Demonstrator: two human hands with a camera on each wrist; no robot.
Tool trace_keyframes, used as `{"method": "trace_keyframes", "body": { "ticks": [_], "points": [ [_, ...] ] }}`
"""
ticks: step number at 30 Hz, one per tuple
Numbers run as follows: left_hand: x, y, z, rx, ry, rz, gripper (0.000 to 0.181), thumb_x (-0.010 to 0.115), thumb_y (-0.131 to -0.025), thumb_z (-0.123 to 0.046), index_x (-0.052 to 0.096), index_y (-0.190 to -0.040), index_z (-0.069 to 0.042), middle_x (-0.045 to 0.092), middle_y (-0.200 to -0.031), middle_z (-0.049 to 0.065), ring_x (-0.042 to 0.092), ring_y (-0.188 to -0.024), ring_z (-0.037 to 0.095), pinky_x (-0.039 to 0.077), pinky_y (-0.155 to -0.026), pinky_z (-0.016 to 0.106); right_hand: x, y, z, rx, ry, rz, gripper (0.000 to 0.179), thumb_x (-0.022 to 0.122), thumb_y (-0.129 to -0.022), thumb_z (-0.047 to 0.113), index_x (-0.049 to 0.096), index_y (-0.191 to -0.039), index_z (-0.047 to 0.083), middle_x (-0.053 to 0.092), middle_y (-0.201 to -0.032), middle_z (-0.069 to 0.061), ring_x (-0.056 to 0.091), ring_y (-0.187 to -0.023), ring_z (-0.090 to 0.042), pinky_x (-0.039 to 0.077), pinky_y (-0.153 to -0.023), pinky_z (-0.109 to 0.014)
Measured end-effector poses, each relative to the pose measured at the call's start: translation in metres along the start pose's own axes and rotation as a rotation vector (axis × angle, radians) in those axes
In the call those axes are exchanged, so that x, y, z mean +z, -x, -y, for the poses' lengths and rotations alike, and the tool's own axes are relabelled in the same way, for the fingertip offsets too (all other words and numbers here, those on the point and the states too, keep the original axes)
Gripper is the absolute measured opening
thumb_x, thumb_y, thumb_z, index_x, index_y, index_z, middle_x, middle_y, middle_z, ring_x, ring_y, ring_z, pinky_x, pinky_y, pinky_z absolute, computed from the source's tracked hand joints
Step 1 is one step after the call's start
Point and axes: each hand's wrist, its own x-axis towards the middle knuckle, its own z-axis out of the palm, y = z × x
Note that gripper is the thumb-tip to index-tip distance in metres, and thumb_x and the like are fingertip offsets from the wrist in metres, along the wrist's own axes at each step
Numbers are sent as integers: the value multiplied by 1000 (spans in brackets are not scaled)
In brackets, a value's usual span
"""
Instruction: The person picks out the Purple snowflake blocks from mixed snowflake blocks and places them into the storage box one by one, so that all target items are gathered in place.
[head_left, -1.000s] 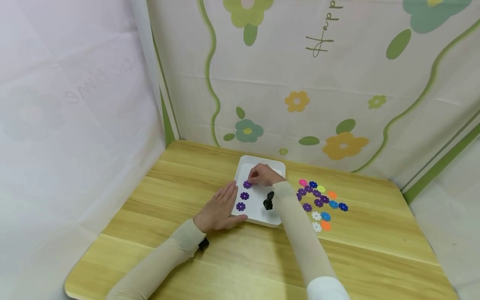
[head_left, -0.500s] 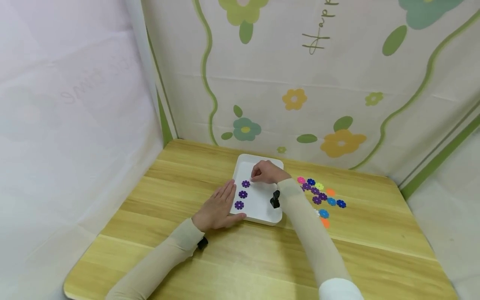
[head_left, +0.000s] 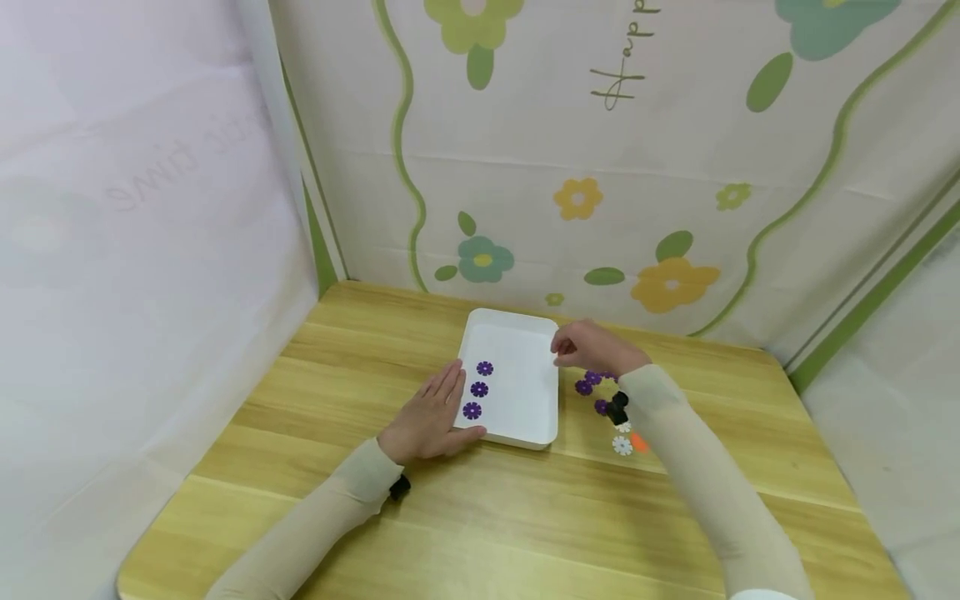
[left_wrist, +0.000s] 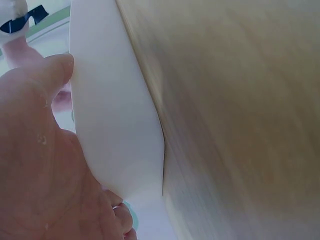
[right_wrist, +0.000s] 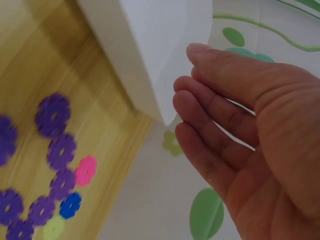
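Inside the tray [head_left: 521, 396], near its left edge, lay three purple discs [head_left: 475, 389], apparently aligned. The straight-fingered left hand [head_left: 424, 419] presumably steadied that edge; the relaxed, empty right hand [head_left: 596, 347] hung by the right.

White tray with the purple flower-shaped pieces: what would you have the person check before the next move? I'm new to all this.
1. Left hand touching the white tray: ok, at its near-left corner.
2. Three purple pieces laid apart: ok, in a row along the tray's left side.
3. Right hand free: ok, no piece shows in its fingers.
4. More purple to pick from: ok, loose purple pieces lie on the table right of the tray.
5. Clear head view of the loose pieces: not ok, the right arm covers some.
6. Total of loose pieces: cannot tell.
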Motion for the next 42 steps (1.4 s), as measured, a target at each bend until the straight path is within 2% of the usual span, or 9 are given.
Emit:
{"method": "trace_keyframes", "body": {
  "ticks": [7, 12, 16, 20, 27, 32, 37, 40, 42],
  "points": [
    [0, 2, 1, 8, 8, -14, 103, 41, -104, -71, 17, -165, 10, 9, -176, 26, 10, -166, 39, 20, -133, 54, 5, 33, -17, 28, 48, 17, 20, 75, -97, 7, 77, -117, 3, 77, -109, -12, 72, -95, -18, 63, -87, -39],
    [0, 2, 1, 5, 19, -16, 103, 44, -104, -69, 17, -164, 10, 10, -176, 26, 10, -166, 39, 21, -133, 54, 22, 47, -30, 21, 62, 18, 31, 77, -95, 3, 72, -125, -4, 76, -117, -20, 74, -102, -28, 63, -91, -44],
    [0, 2, 1, 3, 33, -17, 103, 46, -104, -68, 17, -164, 10, 9, -176, 26, 11, -166, 39, 20, -134, 54, 36, 52, -39, 63, 69, 25, 35, 76, -96, 6, 71, -129, -3, 75, -123, -18, 74, -110, -31, 62, -95, -47],
    [-1, 3, 0, -5, 24, 0, 104, 43, -104, -70, 14, -165, 8, 6, -177, 24, 8, -166, 37, 19, -134, 53, 46, 53, -46, 101, 55, 22, 34, 75, -98, 8, 71, -130, 0, 75, -125, -16, 73, -112, -29, 62, -95, -46],
    [-1, 1, 0, -13, 13, 9, 104, 40, -104, -72, 13, -166, 7, 5, -178, 22, 7, -167, 36, 18, -134, 52, 53, 50, -55, 78, 46, -8, 29, 76, -97, 8, 73, -126, 2, 76, -118, -12, 73, -106, -25, 63, -90, -43],
    [-2, 2, -1, 3, 22, -13, 102, 42, -104, -70, 17, -165, 9, 9, -177, 25, 10, -166, 38, 21, -133, 54, 52, 47, -59, 87, -21, -5, 24, 77, -96, 6, 76, -119, 2, 77, -111, -9, 73, -99, -20, 64, -88, -39],
    [-4, 3, -1, 9, 28, -13, 102, 43, -104, -69, 18, -165, 9, 11, -176, 26, 11, -166, 40, 21, -133, 55, 48, 44, -61, 133, -81, 15, 14, 79, -95, 10, 79, -108, 7, 76, -102, -4, 70, -89, -12, 63, -82, -34],
    [-4, 3, -1, 8, 32, -8, 102, 43, -104, -70, 18, -165, 9, 10, -176, 26, 10, -166, 39, 20, -133, 55, 44, 43, -61, 150, -112, 25, 2, 77, -97, 11, 78, -99, 10, 76, -97, 0, 68, -84, -11, 61, -80, -32],
    [-4, 3, 0, 9, 37, -9, 102, 43, -104, -69, 18, -165, 9, 10, -176, 26, 10, -166, 39, 20, -134, 55, 40, 43, -62, 144, -134, 37, 5, 74, -99, 12, 77, -95, 11, 76, -95, 1, 69, -83, -10, 61, -82, -34]
  ]
}}
